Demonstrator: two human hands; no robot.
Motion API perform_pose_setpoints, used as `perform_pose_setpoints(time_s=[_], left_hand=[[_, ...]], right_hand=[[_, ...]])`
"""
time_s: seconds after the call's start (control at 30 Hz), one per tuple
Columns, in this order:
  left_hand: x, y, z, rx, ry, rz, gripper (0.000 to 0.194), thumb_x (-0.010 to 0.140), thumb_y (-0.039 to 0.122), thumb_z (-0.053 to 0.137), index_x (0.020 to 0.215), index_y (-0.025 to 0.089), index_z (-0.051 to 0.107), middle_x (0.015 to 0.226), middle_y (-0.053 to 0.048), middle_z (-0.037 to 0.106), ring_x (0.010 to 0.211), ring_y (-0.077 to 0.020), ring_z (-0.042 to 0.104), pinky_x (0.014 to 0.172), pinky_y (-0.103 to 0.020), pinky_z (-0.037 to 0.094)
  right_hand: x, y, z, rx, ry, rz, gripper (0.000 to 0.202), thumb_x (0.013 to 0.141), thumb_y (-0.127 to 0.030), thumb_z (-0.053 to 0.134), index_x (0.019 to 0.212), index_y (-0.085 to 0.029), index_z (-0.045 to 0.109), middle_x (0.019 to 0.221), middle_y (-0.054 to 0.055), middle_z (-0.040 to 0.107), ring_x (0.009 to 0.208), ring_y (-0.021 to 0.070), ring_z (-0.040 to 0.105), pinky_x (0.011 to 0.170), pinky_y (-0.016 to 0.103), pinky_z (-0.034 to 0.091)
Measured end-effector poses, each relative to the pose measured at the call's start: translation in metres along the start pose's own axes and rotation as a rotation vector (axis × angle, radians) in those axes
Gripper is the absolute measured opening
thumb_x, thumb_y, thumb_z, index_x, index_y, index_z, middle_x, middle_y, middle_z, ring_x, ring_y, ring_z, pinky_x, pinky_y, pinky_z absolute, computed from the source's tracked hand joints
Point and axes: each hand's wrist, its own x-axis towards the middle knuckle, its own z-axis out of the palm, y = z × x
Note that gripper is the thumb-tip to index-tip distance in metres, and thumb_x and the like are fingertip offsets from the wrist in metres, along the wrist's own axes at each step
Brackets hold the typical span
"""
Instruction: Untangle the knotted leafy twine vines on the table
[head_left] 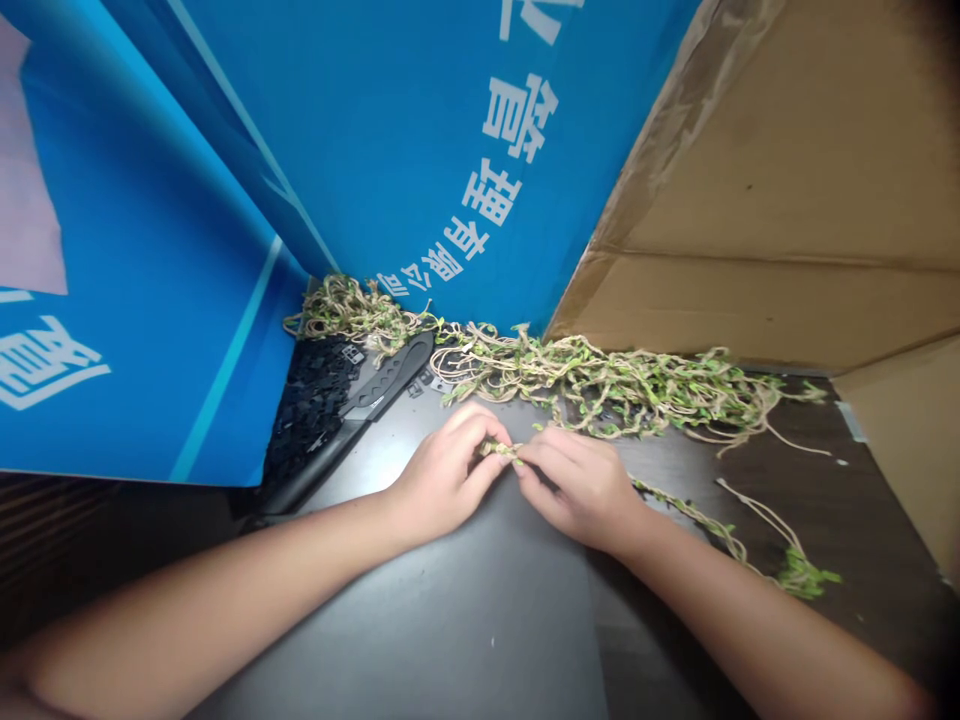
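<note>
Grey tabletop (420,630) below; left hand (442,475), right hand (581,485) pinch leafy cord (495,449); seems unfinished; cord pile (637,385) lies beyond, finished share unclear.

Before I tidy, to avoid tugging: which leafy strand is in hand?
The strand pinched between the left hand and right hand; the heaped strands lie beyond, held by neither.

Leafy cords (637,385) line the far edge of the surface (450,620), behind the hands; another heap (345,305) fills the far left corner. Before it lie chips (304,400), a tool (386,385) slanting to their right. Leafy strand (491,449) sits between left hand (442,470) and right hand (581,480); more strand (802,575) lies toward the right edge.
</note>
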Motion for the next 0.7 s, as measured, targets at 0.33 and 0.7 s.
perform_pose_setpoints(time_s=[0.33, 0.7], left_hand=[[0.0026, -0.0002, 0.0008, -0.087, -0.081, -0.013, 0.004, 0.1, 0.019, 0.055, 0.099, 0.017, 0.058, 0.102, -0.004, 0.056, 0.093, -0.014, 0.053, 0.083, -0.028, 0.043], [0.0053, 0.0002, -0.0048, -0.244, -0.194, -0.034, 0.012, 0.099, 0.027, 0.061, 0.096, 0.016, 0.062, 0.115, -0.007, 0.056, 0.093, -0.0136, 0.054, 0.077, -0.026, 0.045]], right_hand=[[-0.001, -0.0067, -0.0014, -0.124, 0.109, 0.028, 0.002, 0.087, -0.015, 0.065, 0.088, -0.017, 0.065, 0.1, 0.01, 0.064, 0.079, 0.0185, 0.057, 0.07, 0.033, 0.047], [-0.0001, -0.0036, -0.0016, -0.119, 0.162, 0.014, 0.009, 0.083, -0.014, 0.068, 0.091, -0.018, 0.066, 0.13, 0.014, 0.06, 0.104, 0.0279, 0.061, 0.088, 0.045, 0.048]])
